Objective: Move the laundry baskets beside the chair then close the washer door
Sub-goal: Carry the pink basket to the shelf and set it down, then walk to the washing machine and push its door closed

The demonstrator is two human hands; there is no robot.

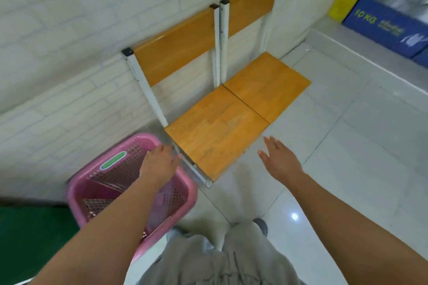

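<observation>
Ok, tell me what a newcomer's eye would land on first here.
First the pink laundry basket at lower left, on the floor beside the wooden chairs, with the left hand over its rim. Then the two chairs against the white brick wall, and the right hand open, holding nothing.

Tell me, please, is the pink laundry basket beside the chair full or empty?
Empty: the pink basket shows bare perforated walls and floor, with no clothes visible.

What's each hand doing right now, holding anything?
Left hand: open, fingers loose over the rim of the pink laundry basket, gripping nothing.
Right hand: open, palm down, empty, in the air by the chair.
</observation>
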